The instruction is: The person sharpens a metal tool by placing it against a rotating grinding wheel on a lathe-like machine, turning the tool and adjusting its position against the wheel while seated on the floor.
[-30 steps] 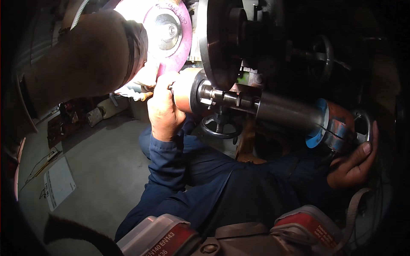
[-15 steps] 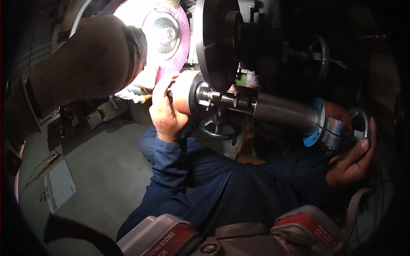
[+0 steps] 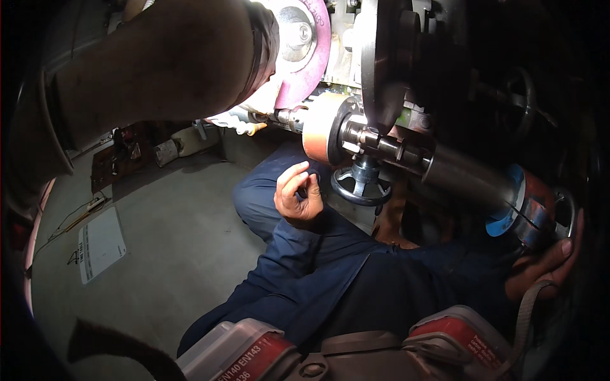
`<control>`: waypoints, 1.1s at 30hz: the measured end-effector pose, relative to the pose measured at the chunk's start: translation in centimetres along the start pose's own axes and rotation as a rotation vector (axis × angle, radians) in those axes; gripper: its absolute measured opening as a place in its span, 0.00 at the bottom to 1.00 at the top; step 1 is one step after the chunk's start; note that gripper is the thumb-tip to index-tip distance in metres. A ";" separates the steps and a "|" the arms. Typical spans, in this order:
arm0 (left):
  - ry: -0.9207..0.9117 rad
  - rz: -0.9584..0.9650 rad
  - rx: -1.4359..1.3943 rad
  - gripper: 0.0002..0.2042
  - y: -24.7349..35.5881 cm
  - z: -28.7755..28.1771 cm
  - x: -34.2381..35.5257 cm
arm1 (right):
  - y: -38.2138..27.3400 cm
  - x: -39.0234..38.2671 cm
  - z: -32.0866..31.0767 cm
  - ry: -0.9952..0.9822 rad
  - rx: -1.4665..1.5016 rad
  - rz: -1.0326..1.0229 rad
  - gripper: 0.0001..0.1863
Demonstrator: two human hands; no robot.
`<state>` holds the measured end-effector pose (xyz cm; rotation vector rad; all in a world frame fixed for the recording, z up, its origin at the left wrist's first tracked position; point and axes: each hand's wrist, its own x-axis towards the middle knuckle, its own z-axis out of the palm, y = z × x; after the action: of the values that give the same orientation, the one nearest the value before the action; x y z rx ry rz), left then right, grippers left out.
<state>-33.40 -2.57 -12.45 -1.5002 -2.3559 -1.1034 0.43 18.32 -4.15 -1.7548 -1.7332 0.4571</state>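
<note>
My left hand (image 3: 298, 195) is raised above my lap with loosely curled fingers, a gap between thumb and fingertips. It is just below an orange ring-shaped collar (image 3: 319, 130) on the machine's shaft and does not touch it. At the right, my right hand (image 3: 543, 270) is at the lower rim of a small metal handwheel (image 3: 564, 213), thumb in front and fingers along the outer edge. This wheel sits at the end of a red and blue housing (image 3: 537, 206), joined to a dark steel cylinder (image 3: 470, 181). Beside the collar is a pink grinding wheel (image 3: 321, 41).
A thick duct (image 3: 152, 70) crosses the upper left. A large dark disc (image 3: 379, 57) hangs above the shaft. A black handwheel (image 3: 361, 198) is under the shaft, near my knee. A white sign (image 3: 101, 244) lies on the floor (image 3: 178, 216); respirator filters (image 3: 248, 352) fill the bottom edge.
My left hand has come off the orange collar and dropped below it. My right hand stays at the small handwheel. The view has shifted, so the machine appears farther right.
</note>
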 end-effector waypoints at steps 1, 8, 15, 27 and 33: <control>-0.049 -0.035 -0.001 0.13 -0.3 -0.6 0.1 | -0.1 -0.1 0.1 -0.016 0.082 0.110 0.24; -0.140 0.077 0.205 0.11 -1.9 -4.0 2.2 | -1.9 2.1 -0.9 -0.177 0.026 0.065 0.23; -0.098 -0.055 0.639 0.07 -4.8 -10.8 3.2 | -1.7 1.8 -0.6 -0.136 0.045 0.075 0.23; -0.032 -0.294 0.485 0.07 -6.7 -10.7 2.8 | 1.4 -0.2 0.9 0.124 -0.244 -0.252 0.24; -0.027 -0.316 0.466 0.06 -6.5 -11.1 2.7 | 3.1 -0.2 1.5 0.291 -0.306 -0.377 0.25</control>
<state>-42.99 -9.23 -6.47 -1.0140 -2.6821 -0.5177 1.77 18.55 -7.30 -1.5421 -1.9289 -0.2260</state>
